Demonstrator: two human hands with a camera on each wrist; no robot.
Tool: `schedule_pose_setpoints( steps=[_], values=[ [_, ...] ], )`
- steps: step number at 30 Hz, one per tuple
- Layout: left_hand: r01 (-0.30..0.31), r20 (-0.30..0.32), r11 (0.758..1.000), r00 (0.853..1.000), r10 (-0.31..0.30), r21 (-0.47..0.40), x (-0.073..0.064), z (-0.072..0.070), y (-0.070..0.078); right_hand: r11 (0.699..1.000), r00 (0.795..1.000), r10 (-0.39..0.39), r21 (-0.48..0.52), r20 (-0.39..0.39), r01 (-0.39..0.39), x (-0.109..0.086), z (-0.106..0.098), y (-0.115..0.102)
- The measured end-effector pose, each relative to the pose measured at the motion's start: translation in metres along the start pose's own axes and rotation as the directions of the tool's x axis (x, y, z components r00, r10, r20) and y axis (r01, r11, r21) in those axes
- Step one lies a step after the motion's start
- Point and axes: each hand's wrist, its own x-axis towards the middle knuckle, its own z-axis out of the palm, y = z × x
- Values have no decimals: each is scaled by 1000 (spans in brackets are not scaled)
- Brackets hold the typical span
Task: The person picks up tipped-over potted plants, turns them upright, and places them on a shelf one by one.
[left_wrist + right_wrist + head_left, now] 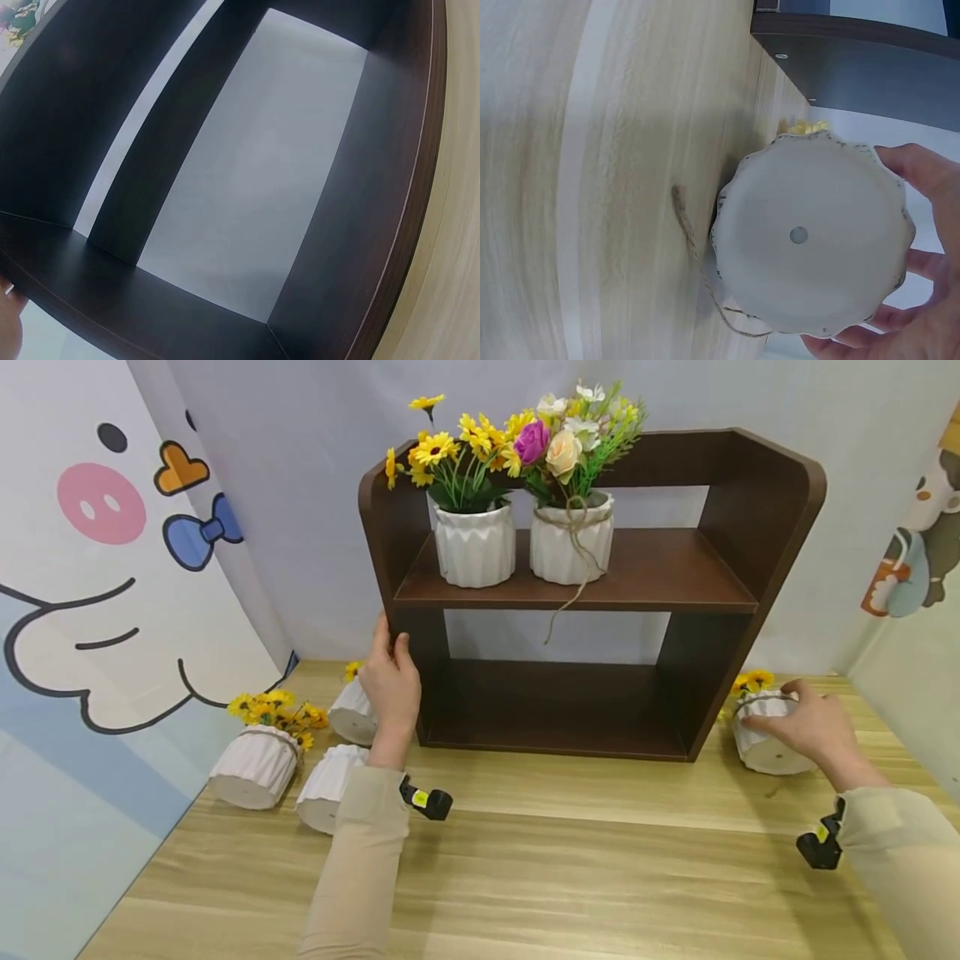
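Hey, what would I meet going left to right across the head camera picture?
Pink cartoon snout, leftmost tipped pot, left hand, left upright pot, right upright pot, pot gripped by the right hand.

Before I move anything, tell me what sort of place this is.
Probably a decorated indoor corner, perhaps a playroom or a staged set: a wood-grain tabletop bears a dark brown shelf holding white flower pots, and large cartoon figures brighten the left wall.
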Motion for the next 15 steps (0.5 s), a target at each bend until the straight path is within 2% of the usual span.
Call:
schedule_pose_setpoints(
  steps=[10, 15],
  values=[
    [20, -2, 1000, 1000, -20, -3, 1, 1, 0, 999, 994, -31, 16, -106, 33, -13, 0, -2],
    [24, -1, 1000, 1000, -24, 3, 0, 0, 0, 999, 989, -21, 47, -150, 28, -18, 2, -3]
  ],
)
